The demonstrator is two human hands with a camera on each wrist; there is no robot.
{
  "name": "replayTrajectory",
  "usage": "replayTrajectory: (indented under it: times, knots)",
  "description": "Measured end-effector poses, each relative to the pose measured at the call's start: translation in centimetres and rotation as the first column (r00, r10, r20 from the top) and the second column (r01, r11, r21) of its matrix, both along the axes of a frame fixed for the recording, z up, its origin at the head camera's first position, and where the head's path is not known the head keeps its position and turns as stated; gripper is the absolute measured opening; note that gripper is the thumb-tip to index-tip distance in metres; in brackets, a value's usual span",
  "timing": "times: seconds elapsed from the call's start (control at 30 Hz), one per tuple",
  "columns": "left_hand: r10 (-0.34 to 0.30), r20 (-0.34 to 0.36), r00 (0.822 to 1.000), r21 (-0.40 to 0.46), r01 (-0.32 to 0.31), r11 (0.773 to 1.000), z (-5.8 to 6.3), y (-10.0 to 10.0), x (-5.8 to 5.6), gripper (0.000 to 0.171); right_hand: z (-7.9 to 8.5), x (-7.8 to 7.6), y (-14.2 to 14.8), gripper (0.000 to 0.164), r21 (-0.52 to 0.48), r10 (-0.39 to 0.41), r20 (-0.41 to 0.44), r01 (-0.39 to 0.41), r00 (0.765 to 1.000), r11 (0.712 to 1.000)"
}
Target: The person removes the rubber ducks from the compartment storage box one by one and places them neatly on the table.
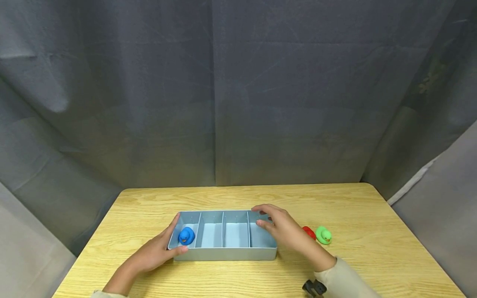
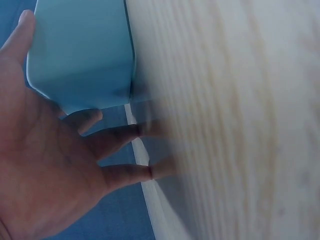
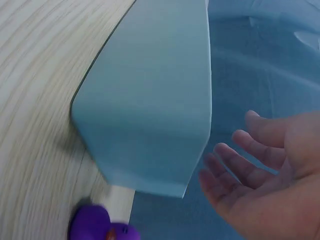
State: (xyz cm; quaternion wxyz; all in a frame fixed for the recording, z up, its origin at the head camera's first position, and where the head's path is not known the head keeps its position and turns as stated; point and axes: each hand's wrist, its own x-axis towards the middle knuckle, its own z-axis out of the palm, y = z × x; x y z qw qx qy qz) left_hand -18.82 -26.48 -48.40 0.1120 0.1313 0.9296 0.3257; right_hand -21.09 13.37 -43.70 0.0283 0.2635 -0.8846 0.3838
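Note:
A pale blue divided box (image 1: 225, 254) stands on the table, its compartments in a row. In its leftmost compartment sits a blue rubber duck (image 1: 186, 236). My left hand (image 1: 154, 252) holds the box's left end, thumb along the front rim and forefinger at the far corner; the other fingers are spread in the left wrist view. Above the rightmost compartment hovers my right hand (image 1: 285, 227), its fingers loosely bent with nothing between them. The right wrist view shows it beside the rim, apart from the box wall (image 3: 145, 100).
Right of the right hand lie a green rubber duck (image 1: 324, 235) and a red one (image 1: 309, 232), partly hidden by the forearm. A purple duck (image 3: 90, 223) shows in the right wrist view near the box. Grey curtains (image 1: 238, 103) surround the wooden table (image 1: 372, 256).

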Motion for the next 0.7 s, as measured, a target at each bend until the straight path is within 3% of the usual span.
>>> replayTrajectory:
  times: [0.3, 0.7]
  knots:
    - [-0.005, -0.003, 1.0, -0.002, 0.005, 1.0, -0.1, -0.1, -0.1, 0.103, 0.0, 0.0, -3.5, 0.036, -0.062, 0.107, 0.111, -0.101, 0.988, 0.993]
    - [0.001, 0.012, 1.0, -0.005, -0.001, 1.0, -0.1, 0.0, -0.2, 0.103, 0.0, 0.0, -8.2, 0.038, -0.049, 0.166, 0.117, -0.161, 0.979, 0.986]
